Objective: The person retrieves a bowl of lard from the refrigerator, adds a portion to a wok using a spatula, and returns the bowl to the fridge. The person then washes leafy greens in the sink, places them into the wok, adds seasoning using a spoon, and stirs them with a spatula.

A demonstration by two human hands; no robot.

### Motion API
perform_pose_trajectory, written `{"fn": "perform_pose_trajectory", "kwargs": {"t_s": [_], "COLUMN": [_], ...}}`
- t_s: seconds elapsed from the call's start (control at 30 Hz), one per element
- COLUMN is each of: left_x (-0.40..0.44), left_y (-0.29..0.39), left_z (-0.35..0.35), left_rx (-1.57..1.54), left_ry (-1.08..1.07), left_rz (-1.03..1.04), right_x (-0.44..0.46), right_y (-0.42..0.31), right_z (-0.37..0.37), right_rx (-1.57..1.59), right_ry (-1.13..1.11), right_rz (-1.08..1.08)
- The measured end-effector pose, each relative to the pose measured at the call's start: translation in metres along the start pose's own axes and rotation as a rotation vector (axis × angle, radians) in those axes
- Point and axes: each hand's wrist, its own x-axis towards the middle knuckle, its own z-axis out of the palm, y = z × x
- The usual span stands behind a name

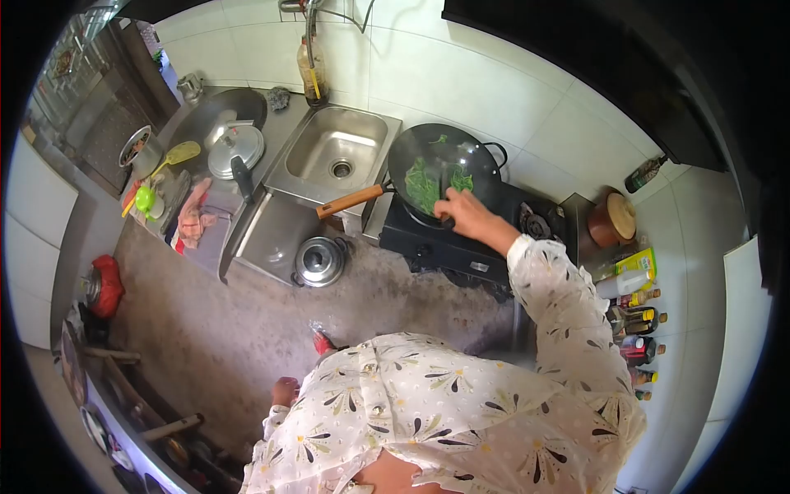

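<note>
My right hand (467, 212) is closed around the handle of a dark cooking utensil, whose lower end reaches into the black wok (481, 152). Green leafy vegetables (422, 186) lie in the wok, in clumps on both sides of the utensil. The wok sits on a black gas stove (444, 251), its wooden handle (351, 201) pointing left. My left hand (285, 390) hangs low beside my body, away from the counter and touching nothing that I can see. Its fingers are too small and turned away to make out.
Left of the stove is a steel sink (337, 148). A pressure cooker (235, 151) and a yellow slotted turner (183, 153) lie further left. A lidded steel pot (321, 261) stands near the counter's front. Several bottles (642, 319) and a brown lidded pot (611, 221) are at right.
</note>
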Motion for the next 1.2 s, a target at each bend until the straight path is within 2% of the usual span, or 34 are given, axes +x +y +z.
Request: {"fn": "perform_pose_trajectory", "kwargs": {"t_s": [0.07, 0.2, 0.33, 0.43, 0.47, 0.57, 0.67, 0.73, 0.83, 0.93, 1.0, 1.03, 1.1, 1.17, 1.2], "left_x": [-0.006, 0.003, 0.003, 0.000, 0.001, 0.004, 0.015, 0.019, 0.017, 0.006, 0.009, 0.012, 0.017, -0.004, -0.013], "left_y": [0.014, 0.012, 0.000, -0.001, 0.008, 0.015, -0.002, -0.016, -0.028, -0.010, -0.007, -0.009, -0.012, 0.007, 0.016], "left_z": [-0.003, -0.005, -0.002, 0.004, 0.003, 0.001, -0.003, 0.003, 0.011, 0.009, 0.004, 0.003, 0.003, 0.004, 0.005], "left_rx": [-0.069, -0.242, -0.095, -0.073, -0.099, -0.156, -0.199, -0.176, -0.098, -0.133, -0.227, -0.254, -0.309, -0.229, -0.189], "left_ry": [-0.027, 0.038, -0.005, -0.021, -0.027, -0.022, -0.043, -0.036, 0.004, 0.002, -0.003, 0.003, 0.015, 0.055, 0.074], "left_rz": [-0.022, -0.115, -0.053, 0.003, -0.019, -0.059, -0.105, -0.105, -0.067, -0.073, -0.100, -0.109, -0.127, -0.141, -0.148], "right_x": [-0.008, -0.020, -0.017, -0.007, -0.004, -0.020, -0.025, -0.025, -0.015, -0.009, -0.004, 0.000, 0.007, 0.009, 0.011], "right_y": [0.023, -0.017, -0.043, -0.002, 0.002, -0.006, -0.045, -0.052, -0.018, 0.023, 0.040, 0.053, 0.047, 0.047, 0.058], "right_z": [0.000, -0.050, -0.052, -0.020, -0.023, -0.034, -0.067, -0.064, -0.030, -0.035, -0.060, -0.069, -0.106, -0.130, -0.127], "right_rx": [-0.108, 0.014, 0.094, -0.004, 0.003, -0.018, 0.096, 0.129, 0.080, 0.224, 0.265, 0.486, 0.477, 0.347, 0.408], "right_ry": [0.059, -0.026, -0.174, -0.044, -0.035, 0.004, -0.100, -0.137, -0.101, 0.194, 0.337, 0.352, 0.441, 0.318, 0.360], "right_rz": [-0.011, 0.076, -0.122, -0.118, -0.030, -0.014, 0.002, -0.025, -0.043, 0.007, 0.211, 0.411, 0.598, 0.785, 0.829]}}
